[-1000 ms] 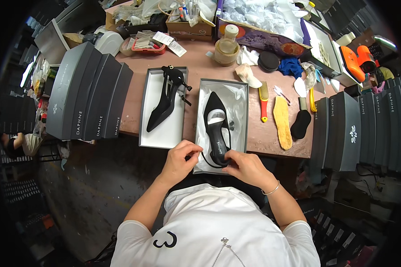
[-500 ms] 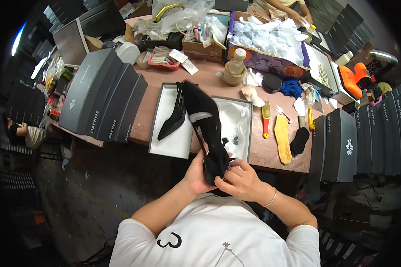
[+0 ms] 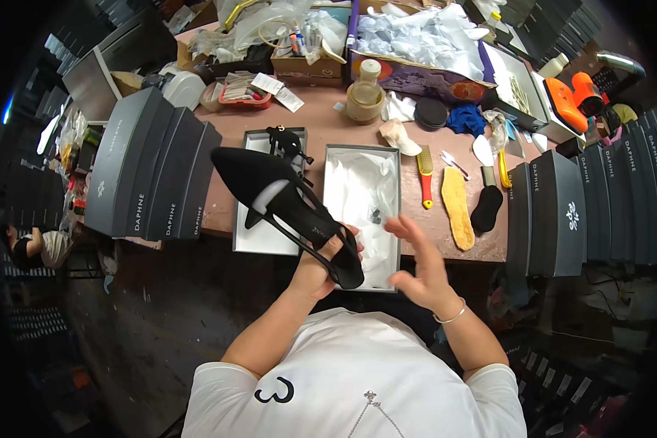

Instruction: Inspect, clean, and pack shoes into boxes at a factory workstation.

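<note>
Nearest to you, your left hand (image 3: 321, 266) is closed around the heel end of a black pointed slingback shoe (image 3: 281, 204), holding it raised above the front edge of the desk (image 3: 321, 131) with the toe pointing up and to your left and the straps running back under your fingers. Your right hand (image 3: 423, 266) is beside it, open with the fingers spread, gripping nothing and not touching the shoe; a thin bracelet (image 3: 452, 315) sits at that wrist.

Just beyond your hands lies an open grey shoe box (image 3: 363, 212) lined with crumpled white tissue paper (image 3: 361, 193). To its left, partly behind the lifted shoe, a second open tray (image 3: 259, 237) holds the other black shoe (image 3: 288, 146), of which only the strappy part shows.

To the right of the box lie a yellow-and-red brush (image 3: 425, 175), a tan insole (image 3: 458, 206) and a black insole (image 3: 487, 208). Stacks of dark grey shoe boxes stand on the left (image 3: 153, 175) and the right (image 3: 584, 204) of the desk.

Farther back stand a small jar (image 3: 365, 95) and a cardboard box of white wrapping (image 3: 423, 44).
</note>
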`<state>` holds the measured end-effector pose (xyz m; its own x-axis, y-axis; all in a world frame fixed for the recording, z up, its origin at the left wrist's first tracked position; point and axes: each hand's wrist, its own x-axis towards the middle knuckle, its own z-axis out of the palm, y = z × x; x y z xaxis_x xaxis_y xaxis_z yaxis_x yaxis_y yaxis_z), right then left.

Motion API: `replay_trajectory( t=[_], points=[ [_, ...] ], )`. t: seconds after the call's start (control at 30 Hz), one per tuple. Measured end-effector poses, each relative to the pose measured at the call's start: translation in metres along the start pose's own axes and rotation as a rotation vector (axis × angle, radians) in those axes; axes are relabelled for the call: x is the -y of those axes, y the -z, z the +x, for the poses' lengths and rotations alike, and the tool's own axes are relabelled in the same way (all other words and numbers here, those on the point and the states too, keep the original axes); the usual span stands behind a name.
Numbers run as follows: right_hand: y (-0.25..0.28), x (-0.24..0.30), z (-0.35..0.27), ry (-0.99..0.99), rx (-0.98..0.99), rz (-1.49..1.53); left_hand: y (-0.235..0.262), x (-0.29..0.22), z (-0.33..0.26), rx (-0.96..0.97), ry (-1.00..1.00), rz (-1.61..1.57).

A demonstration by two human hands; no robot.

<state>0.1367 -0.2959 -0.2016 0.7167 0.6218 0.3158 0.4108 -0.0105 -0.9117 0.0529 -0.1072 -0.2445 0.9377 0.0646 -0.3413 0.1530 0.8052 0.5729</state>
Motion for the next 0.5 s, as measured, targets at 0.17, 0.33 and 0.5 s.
replay_trajectory(
  t=[0.17,0.33,0.5],
  points=[
    [-0.036,0.003,0.034,-0.184,0.091,-0.035,-0.002,0.009,-0.003,0.003,-0.07,0.225],
    [-0.051,-0.018,0.038,-0.073,-0.079,-0.038,-0.017,-0.008,-0.015,-0.178,0.044,-0.406],
    [-0.042,-0.02,0.049,0.371,0.163,-0.124,-0.009,-0.018,0.009,0.171,0.364,-0.323]
  ],
)
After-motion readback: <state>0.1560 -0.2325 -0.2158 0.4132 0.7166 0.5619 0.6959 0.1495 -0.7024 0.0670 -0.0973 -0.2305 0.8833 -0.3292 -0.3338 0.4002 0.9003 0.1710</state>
